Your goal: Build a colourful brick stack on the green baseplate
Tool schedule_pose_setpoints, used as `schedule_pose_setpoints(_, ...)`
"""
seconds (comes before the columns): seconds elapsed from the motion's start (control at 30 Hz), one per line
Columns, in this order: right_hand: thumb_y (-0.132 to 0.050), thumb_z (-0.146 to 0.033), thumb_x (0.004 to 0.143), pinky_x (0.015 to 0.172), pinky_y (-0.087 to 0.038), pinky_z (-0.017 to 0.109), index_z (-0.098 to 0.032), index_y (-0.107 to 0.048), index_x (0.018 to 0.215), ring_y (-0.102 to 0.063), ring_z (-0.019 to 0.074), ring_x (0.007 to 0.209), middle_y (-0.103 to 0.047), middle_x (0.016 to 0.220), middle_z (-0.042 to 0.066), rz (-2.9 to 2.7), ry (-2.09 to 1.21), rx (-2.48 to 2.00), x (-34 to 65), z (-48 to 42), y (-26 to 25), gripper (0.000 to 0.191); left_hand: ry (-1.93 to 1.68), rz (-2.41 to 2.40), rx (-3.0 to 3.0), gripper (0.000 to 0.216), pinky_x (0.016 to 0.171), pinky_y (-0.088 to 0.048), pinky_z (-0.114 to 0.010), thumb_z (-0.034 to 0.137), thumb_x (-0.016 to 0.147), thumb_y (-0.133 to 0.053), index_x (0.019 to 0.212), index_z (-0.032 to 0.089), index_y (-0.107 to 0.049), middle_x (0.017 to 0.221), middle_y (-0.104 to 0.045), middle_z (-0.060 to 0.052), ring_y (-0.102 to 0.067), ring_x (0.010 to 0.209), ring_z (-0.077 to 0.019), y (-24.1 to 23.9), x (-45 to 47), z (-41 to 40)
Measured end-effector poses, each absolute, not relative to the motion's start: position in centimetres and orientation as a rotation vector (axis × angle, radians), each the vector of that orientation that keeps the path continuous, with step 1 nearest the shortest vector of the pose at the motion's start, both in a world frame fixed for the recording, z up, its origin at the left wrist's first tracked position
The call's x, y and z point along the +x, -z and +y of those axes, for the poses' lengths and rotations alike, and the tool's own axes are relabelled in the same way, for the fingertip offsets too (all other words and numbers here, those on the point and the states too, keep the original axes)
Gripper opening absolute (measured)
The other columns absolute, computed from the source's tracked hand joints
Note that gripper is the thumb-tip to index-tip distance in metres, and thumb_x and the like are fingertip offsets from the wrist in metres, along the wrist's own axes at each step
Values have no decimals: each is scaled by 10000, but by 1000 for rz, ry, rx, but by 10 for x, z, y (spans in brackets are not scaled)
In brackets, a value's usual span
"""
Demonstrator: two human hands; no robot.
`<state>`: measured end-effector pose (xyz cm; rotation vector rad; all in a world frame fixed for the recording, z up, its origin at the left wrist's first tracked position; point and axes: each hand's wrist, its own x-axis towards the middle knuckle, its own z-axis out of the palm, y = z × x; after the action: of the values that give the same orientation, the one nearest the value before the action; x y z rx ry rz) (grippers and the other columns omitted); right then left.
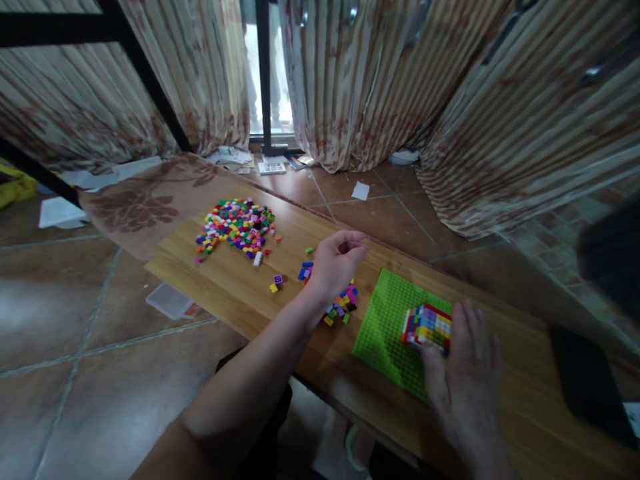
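A small building of multicoloured toy bricks (427, 325) stands on the green baseplate (387, 327). My right hand (470, 367) is around its right side, thumb at the near edge and fingers along the far side. Above a small heap of loose bricks (345, 307), my left hand (336, 263) is raised with thumb and forefinger curled towards each other in a pinch. Whatever is between those fingertips, if anything, is too small to make out. The left hand and forearm partly cover the small heap.
A larger pile of mixed bricks (237, 225) lies on the left of the wooden table (220, 287). Between the piles are a few stray bricks (277, 282). A dark flat object (590, 380) rests at the right end. Curtains (370, 87) hang beyond the table.
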<state>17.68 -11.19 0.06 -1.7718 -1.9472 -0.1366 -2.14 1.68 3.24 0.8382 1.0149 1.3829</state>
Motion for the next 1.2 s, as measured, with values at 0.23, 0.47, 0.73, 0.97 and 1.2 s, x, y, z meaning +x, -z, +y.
schedule_pose_setpoints(0.23,-233,-625,961,1087,-204,695,-61,-236,1516,-313,420,1408,-370,1509,263,-2084,294,-1961,163,-114,9,791,-1433,1007,763,145,700,-486,-238,115,700,-673,842,139,-658,747,-666,-9,-584,657,-86,-32,-37,23)
schedule_pose_setpoints(0.47,-231,-648,951,1086,-255,655,-40,-254,1505,-317,418,1406,-367,1508,266,-2093,300,-1953,164,-113,9,823,-1470,1044,716,153,649,-461,-222,140,680,-685,830,143,-653,726,-646,2,-557,607,-72,-36,-43,22)
schedule_pose_setpoints(0.73,-330,-568,970,1090,-191,700,-116,-306,1491,-380,395,1379,-435,1477,230,-1962,355,-1886,151,-114,2,690,-1501,1037,705,230,616,-433,-206,192,635,-714,853,145,-659,740,-652,-1,-556,610,-71,-39,-64,27)
schedule_pose_setpoints(0.97,-455,-271,974,1023,-409,491,-206,-583,1249,-552,272,1168,-613,1275,120,-2069,138,-1535,95,-114,6,311,-1573,1060,653,263,605,-423,-198,203,609,-715,862,149,-663,750,-659,-8,-559,621,-74,-42,-78,32)
schedule_pose_setpoints(1.2,-440,-225,963,883,-449,441,-162,-639,1164,-549,274,1022,-645,1123,134,-2058,25,-1629,74,-104,24,290,-1638,1064,588,300,618,-430,-203,206,573,-749,855,146,-665,755,-664,-4,-562,619,-69,-50,-101,33)
